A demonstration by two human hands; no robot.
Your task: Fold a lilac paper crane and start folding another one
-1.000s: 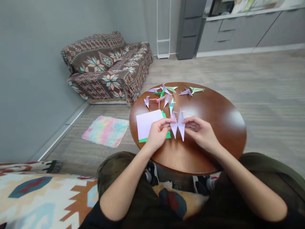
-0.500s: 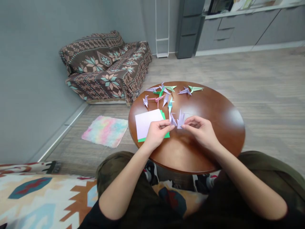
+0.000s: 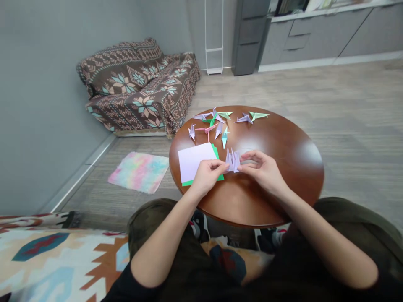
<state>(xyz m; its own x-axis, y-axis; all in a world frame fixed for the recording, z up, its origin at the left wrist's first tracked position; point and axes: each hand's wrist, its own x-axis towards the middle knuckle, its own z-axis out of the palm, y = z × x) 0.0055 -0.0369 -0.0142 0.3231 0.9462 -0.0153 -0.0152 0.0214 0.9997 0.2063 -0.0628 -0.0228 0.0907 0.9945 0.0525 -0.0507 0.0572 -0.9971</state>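
Over the near middle of the round table [image 3: 283,142], lavender folded paper [image 3: 233,161] stands with several pointed tips up. My left hand [image 3: 207,176] pinches its left side between thumb and fingers. On the other side my right hand [image 3: 266,170] has its thumb and fingertips closed at the lower right edge. Whether this is one piece or two pressed together, I cannot tell. Just beyond it lies a light-blue paper crane [image 3: 224,137]. Partly under my left hand is a stack of square paper, a lavender sheet [image 3: 195,161] over green sheets [image 3: 188,183].
Several finished paper cranes lie toward the table's far edge, among them a pink crane [image 3: 207,130], a dark green crane [image 3: 210,121] and a light green crane [image 3: 258,115]. A covered sofa [image 3: 141,88] and a pastel rug [image 3: 138,172] are at the left.
The lavender paper parts, apart half a second ago, are now close together between my hands. My right hand has shifted slightly left. The cranes and stack stay put.
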